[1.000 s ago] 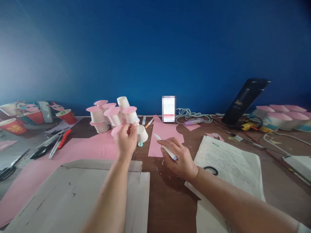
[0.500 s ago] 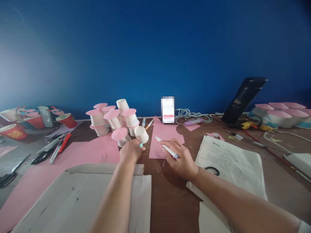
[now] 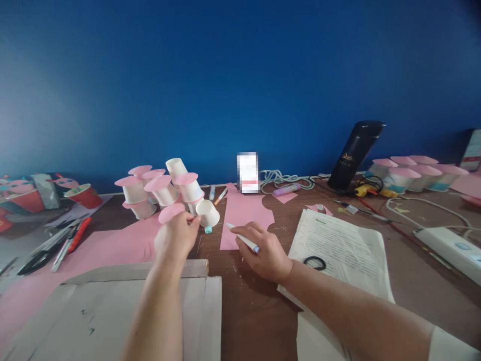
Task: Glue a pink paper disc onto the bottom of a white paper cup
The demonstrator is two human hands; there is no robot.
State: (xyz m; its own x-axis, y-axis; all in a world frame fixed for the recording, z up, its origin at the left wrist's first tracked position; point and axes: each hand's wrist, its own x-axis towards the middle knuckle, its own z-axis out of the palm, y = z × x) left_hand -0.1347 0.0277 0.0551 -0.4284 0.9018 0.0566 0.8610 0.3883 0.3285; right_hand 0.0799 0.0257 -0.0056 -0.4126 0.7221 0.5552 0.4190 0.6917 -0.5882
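My right hand (image 3: 265, 250) holds a white pen (image 3: 246, 242) above the table, its tip pointing up and left over a pink paper sheet (image 3: 244, 208). My left hand (image 3: 178, 233) is closed at the front of the white cups, in front of a cup with a pink disc (image 3: 171, 212) on it; its fingers hide most of that cup, and whether they grip it is unclear. A white cup (image 3: 208, 213) lies tilted just right of my left hand. A small teal cap (image 3: 208, 229) rests on the table in front of the tilted cup.
Stacked cups with pink discs (image 3: 133, 189) stand behind my left hand. Cardboard (image 3: 112, 311) lies front left, knives (image 3: 67, 245) beyond it. Printed papers (image 3: 338, 250), a black bottle (image 3: 355, 155), cables and a power strip (image 3: 451, 250) are on the right. A lit phone (image 3: 247, 173) stands behind.
My left hand has moved left from the teal cap, which now lies free, to the pink-disc cup. My right hand still holds the pen. The whole view has shifted.
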